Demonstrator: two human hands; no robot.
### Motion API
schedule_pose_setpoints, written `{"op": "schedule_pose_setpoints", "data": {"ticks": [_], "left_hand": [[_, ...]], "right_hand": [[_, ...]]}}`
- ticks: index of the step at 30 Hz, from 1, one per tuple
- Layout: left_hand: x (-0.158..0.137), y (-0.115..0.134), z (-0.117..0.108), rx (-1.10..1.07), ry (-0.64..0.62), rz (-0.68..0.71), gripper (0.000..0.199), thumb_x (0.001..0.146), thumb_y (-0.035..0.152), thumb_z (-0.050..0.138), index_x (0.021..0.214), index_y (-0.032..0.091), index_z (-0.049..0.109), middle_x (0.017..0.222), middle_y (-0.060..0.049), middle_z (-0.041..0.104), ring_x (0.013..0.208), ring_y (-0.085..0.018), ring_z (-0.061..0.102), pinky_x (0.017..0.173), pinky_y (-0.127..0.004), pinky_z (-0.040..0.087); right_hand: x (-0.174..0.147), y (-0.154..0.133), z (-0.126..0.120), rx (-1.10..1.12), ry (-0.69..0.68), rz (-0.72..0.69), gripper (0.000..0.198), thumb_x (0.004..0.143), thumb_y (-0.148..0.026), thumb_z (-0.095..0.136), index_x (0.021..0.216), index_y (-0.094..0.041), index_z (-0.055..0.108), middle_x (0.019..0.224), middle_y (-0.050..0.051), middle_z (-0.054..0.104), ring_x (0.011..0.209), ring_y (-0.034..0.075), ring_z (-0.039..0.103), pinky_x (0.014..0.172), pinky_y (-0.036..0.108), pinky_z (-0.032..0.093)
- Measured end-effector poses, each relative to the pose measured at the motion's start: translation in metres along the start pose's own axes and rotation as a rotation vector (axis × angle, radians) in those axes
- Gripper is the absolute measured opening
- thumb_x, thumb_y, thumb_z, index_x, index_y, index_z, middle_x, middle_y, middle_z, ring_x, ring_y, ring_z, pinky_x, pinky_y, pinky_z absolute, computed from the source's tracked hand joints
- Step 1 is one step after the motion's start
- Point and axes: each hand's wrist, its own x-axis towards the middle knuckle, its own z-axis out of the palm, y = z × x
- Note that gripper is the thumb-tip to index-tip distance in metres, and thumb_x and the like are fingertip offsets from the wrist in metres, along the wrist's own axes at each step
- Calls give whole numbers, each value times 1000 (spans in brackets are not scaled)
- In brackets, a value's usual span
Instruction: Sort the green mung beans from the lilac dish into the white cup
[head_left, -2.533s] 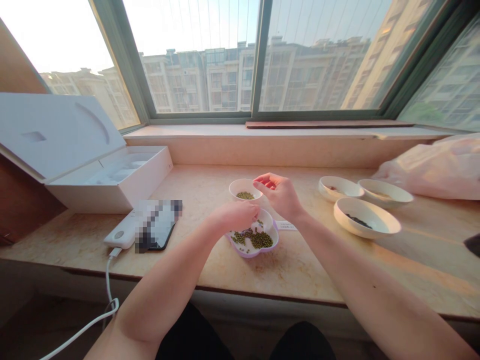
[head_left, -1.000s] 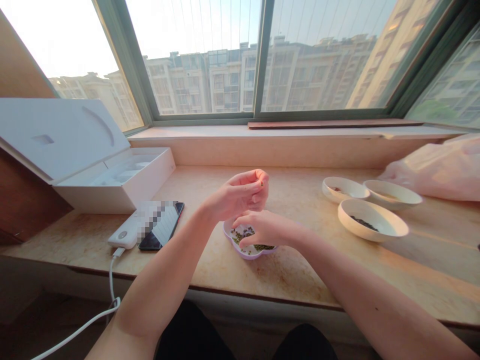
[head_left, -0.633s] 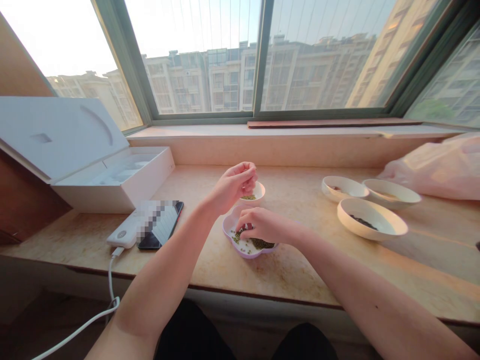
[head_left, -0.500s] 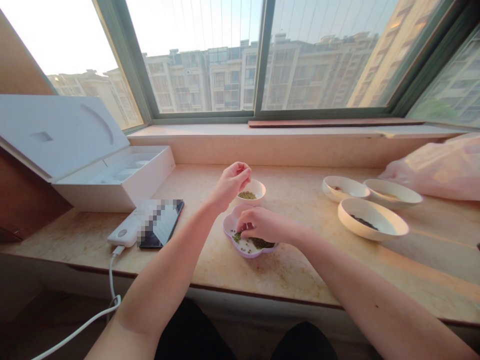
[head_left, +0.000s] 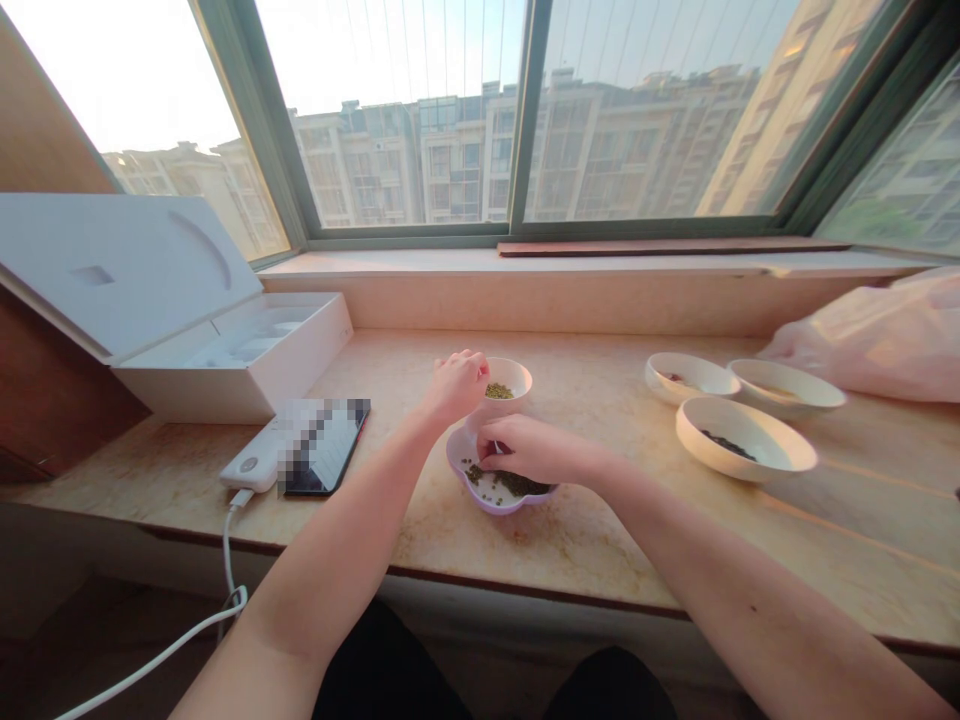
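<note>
A lilac dish [head_left: 491, 492] of green beans [head_left: 517, 485] sits on the ledge [head_left: 600, 540] near its front edge, straight ahead. The right hand [head_left: 529, 450] lies over it, fingers curled down into the beans; whether they pinch any cannot be told. Touching the dish's far side stands one small white cup [head_left: 508, 380], also holding green beans. The left hand [head_left: 454, 385] hovers at the cup's left rim, fingers bunched together; anything between them is hidden.

To the right, well apart, are three white bowls [head_left: 742, 436], close together, the nearest with dark bits inside. Beyond them lies one pinkish plastic bag [head_left: 885, 335]. To the left lie one phone [head_left: 326, 460] and one white power bank [head_left: 251, 465] side by side, a white cable [head_left: 225, 560] dropping off the ledge. Behind them one white box [head_left: 232, 360] stands open.
</note>
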Motion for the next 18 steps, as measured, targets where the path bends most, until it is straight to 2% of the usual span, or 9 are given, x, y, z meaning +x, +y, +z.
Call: {"op": "schedule_pose_setpoints", "data": {"ticks": [3,6,10,14,18], "left_hand": [[-1,0,-1,-3,-3,4,23,96,21,45,89,19,66,107,-9,70,105,-25,63,96,-43,42],[0,0,-3,-20,12,7,23,95,21,46,90,19,68,104,-8,70,101,-24,64,94,-41,44],[1,3,-7,-70,15,32,21,94,21,48,88,19,69,98,-7,70,92,-20,65,88,-35,48],[-4,8,-15,-133,14,89,18,90,18,50,85,18,68,94,-6,70,85,-18,64,82,-31,49],[-11,16,-22,-193,-27,201,12,82,15,56,84,17,67,86,-5,71,80,-17,63,77,-29,49]], "right_hand": [[2,-1,-5,53,45,-49,9,91,-18,56,85,-19,63,90,3,68,82,17,61,74,30,44],[3,-2,-10,173,113,-61,13,95,-26,56,86,-19,61,85,2,64,78,16,58,72,30,42],[-1,-5,-17,545,90,-54,24,96,-40,60,87,-18,58,77,-1,58,68,12,50,62,27,37],[-8,-10,-24,862,26,-126,35,91,-48,68,81,-17,58,71,-2,53,62,10,42,57,24,32],[-12,-13,-29,1116,11,-216,40,83,-51,76,76,-17,55,69,-3,49,61,9,40,58,24,34]]}}
